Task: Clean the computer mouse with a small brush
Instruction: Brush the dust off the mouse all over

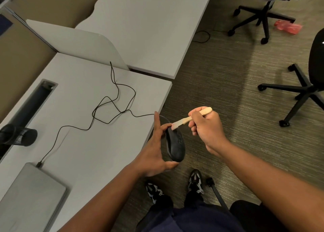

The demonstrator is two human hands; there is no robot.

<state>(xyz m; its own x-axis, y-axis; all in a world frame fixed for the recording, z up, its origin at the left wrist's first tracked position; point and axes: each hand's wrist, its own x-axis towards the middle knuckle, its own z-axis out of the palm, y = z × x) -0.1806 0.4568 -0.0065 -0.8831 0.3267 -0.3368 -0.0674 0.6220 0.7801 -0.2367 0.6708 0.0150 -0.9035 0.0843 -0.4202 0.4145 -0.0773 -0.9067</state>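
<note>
Beyond tabletop [98, 144] edge, at 5 o'clock: left hand [156, 151] fingers clamped around wired mouse [174, 144]; right hand [206, 126] fingers gripping wooden brush [189, 118], bristles touching mouse front. Brushing step underway; next, probably sweep toward 6 o'clock.

There is one view only, from the person's head, looking steeply down and forward. It sits close over both hands, left [154, 154] and right [206, 128], with the grey tabletop [98, 144] to the left, carpeted floor [228, 84] to the right, and the person's shoes [195, 180] straight below.
</note>
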